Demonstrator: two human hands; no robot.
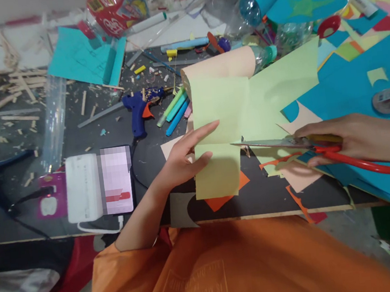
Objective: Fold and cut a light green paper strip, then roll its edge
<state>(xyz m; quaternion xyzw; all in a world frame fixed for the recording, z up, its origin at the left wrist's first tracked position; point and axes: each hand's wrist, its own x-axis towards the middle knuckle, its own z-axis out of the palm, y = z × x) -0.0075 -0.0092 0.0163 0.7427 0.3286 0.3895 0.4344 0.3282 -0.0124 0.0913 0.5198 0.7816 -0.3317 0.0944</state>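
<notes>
My left hand (185, 156) pinches the left edge of a pale green paper sheet (223, 114), thumb under and fingers stretched along its face. My right hand (343, 139) grips red-handled scissors (287, 144), whose blades point left and meet the paper's right side at mid-height. A cut line runs across the sheet from the blade tip. The sheet hangs over the dark tabletop (114, 127).
A blue glue gun (138, 108), coloured markers (172, 111), a phone (116, 179) on a white power bank (82, 188), plastic bottles (256, 6), blue card sheets (359, 92), orange paper scraps (223, 199) and wooden sticks (4, 98) crowd the table. The table's near edge runs just before my orange shirt.
</notes>
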